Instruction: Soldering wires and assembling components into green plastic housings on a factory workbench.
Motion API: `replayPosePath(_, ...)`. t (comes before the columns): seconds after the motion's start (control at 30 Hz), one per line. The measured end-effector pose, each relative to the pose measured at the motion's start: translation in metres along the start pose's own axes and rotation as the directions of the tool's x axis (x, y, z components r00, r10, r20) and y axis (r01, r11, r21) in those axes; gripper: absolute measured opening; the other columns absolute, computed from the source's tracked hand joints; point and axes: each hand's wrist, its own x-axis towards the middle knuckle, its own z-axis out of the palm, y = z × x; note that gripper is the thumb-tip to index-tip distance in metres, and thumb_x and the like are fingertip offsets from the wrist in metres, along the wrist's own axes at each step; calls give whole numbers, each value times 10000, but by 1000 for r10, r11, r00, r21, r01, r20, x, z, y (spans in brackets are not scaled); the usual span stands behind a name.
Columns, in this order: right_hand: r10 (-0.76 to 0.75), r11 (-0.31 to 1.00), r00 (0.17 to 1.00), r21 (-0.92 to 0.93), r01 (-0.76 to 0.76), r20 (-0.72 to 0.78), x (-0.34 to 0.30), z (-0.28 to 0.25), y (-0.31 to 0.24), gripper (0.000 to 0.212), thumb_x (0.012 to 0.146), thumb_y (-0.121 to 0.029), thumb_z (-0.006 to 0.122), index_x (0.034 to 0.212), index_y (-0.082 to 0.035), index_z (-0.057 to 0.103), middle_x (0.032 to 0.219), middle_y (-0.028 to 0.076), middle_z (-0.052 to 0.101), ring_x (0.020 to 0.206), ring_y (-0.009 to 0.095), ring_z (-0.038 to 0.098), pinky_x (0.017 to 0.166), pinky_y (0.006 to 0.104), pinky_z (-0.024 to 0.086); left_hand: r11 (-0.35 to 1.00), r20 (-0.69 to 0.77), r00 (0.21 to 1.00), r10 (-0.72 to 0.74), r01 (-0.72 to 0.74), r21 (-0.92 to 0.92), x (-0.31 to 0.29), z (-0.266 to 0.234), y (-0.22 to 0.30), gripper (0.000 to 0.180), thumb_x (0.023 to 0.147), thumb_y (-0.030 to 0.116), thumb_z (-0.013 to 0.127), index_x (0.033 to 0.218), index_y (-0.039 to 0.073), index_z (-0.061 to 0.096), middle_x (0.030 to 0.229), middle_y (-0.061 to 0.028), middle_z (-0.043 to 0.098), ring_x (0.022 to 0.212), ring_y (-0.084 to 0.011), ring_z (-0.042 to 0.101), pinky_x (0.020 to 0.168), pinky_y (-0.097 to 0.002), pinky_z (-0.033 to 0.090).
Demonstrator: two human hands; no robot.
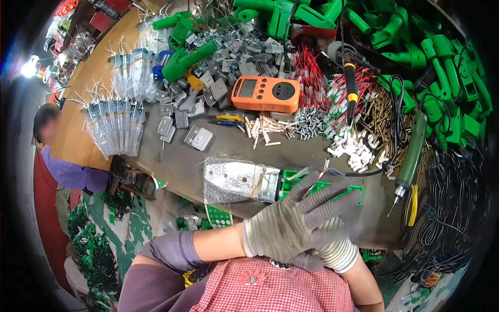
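Left hand (283, 229) crossed over the right hand (337, 248), its grip released.

From here I judge a wiring step to be in hand: the open green shell (287, 184) lies on the tabletop (182, 166) just beyond the left grip, partly hidden by its fingers, and a silver wrapped body (234, 178) adjoins it to that grip's left. A small connector (326, 164) and black cable (358, 174) sit beyond the fingertips (loose leads, I reckon). The next move would call for parting the hands and pinching those leads to seat them. I have the left forearm angled in from lower left, fingers long and splayed; the right is tucked mostly beneath, so I cannot tell its grip.
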Motion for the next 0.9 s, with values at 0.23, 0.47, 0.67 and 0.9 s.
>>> replayPosePath(0.23,-180,894,983,-414,169,12,-14,-7,0,261,718,-145,700,978,-151,721,754,21,583,644,232,582,557,377,488,927,-132,932,-338,354,124,-6,-70,-36,402,820,356,702,1121,89,682,1117,-136,654,1083,-358,618,923,-503,475)
replayPosePath(0.47,-228,923,946,-361,135,-229,-11,-3,-5,233,697,-55,757,913,-124,704,640,45,581,547,276,558,503,415,434,583,-627,627,-461,747,318,-3,-109,-222,247,901,209,650,1052,24,713,1037,-172,708,982,-341,668,902,-398,497)
replayPosePath(0.67,-169,943,961,-319,93,-217,-9,-2,-6,225,712,-43,736,924,-112,702,629,60,582,546,282,562,508,409,436,717,-666,654,-360,650,252,-6,-118,-208,193,895,188,674,923,11,747,899,-126,729,838,-262,691,822,-340,520)
replayPosePath(0.9,-200,946,882,-319,60,-427,-13,-29,-22,406,710,-238,811,1063,-84,680,935,107,662,819,291,633,757,402,507,558,-157,660,-734,455,-694,8,-91,-44,184,916,145,644,825,-13,670,741,-73,672,640,-143,609,572,-262,466)
